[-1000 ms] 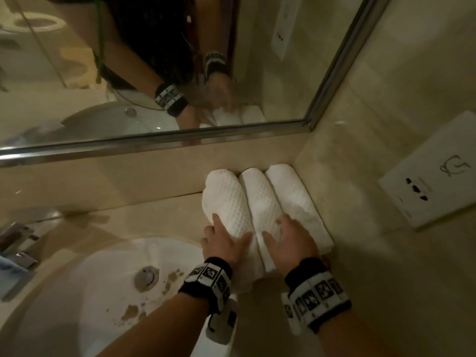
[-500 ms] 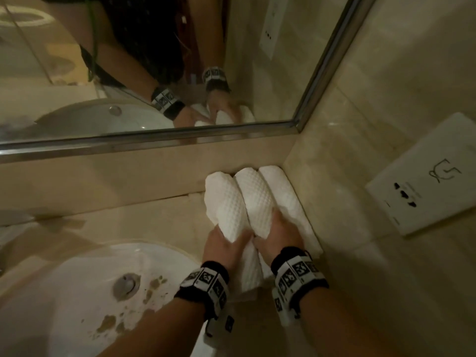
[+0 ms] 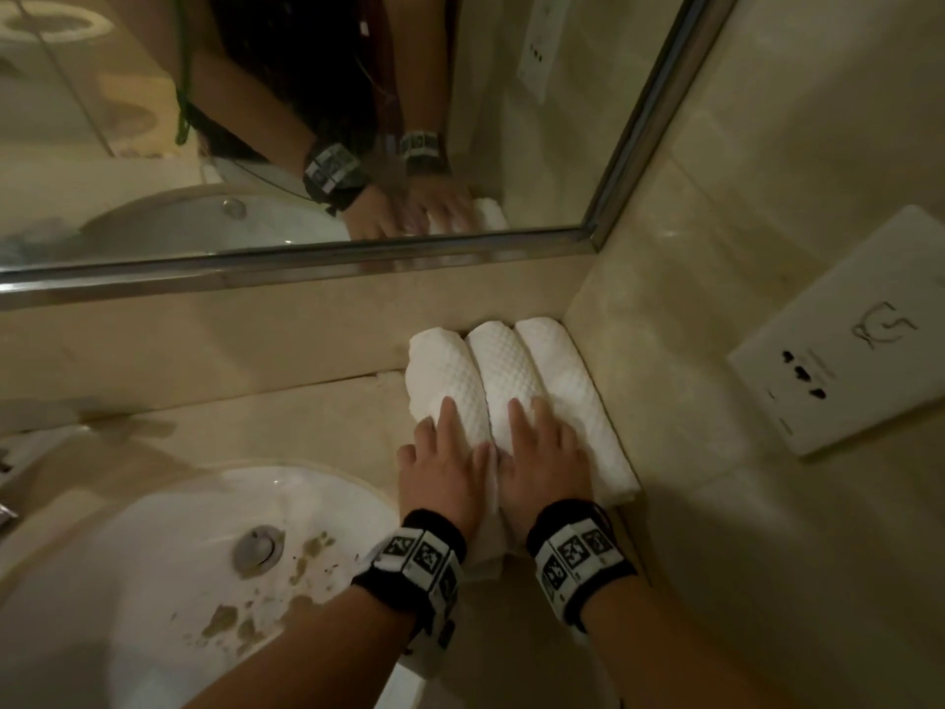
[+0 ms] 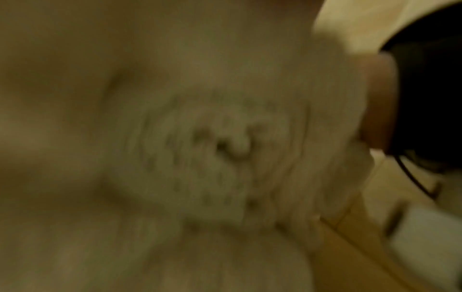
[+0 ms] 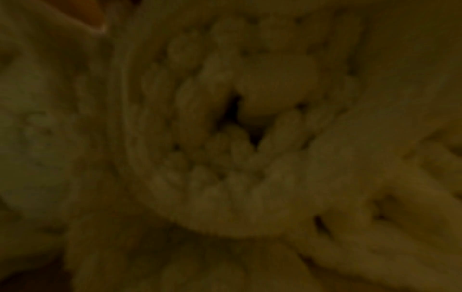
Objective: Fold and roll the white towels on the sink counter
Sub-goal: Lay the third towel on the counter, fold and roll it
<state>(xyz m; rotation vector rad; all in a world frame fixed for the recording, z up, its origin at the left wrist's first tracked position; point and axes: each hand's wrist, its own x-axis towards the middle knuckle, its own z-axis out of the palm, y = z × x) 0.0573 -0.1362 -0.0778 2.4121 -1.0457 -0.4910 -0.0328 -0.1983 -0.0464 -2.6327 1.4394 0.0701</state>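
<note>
Three rolled white waffle-weave towels lie side by side in the counter's back right corner: a left roll [image 3: 444, 373], a middle roll [image 3: 503, 368] and a right roll [image 3: 572, 386] against the side wall. My left hand [image 3: 442, 452] rests flat on the near half of the left roll, fingers straight. My right hand [image 3: 542, 447] lies flat across the middle and right rolls. The left wrist view is blurred and shows the spiral end of a roll [image 4: 225, 150]. The right wrist view, dark, is filled by a roll's end [image 5: 237, 128].
A white sink basin [image 3: 169, 570] with brown stains and a metal drain [image 3: 258, 547] lies left of my arms. A mirror [image 3: 307, 120] runs along the back wall. A white socket plate [image 3: 838, 350] sits on the right wall. The beige counter [image 3: 255, 422] stretches left of the towels.
Both hands went from curling around the near ends of the rolls to lying flat on top of them. The rolls sit snug in the corner, barely shifted.
</note>
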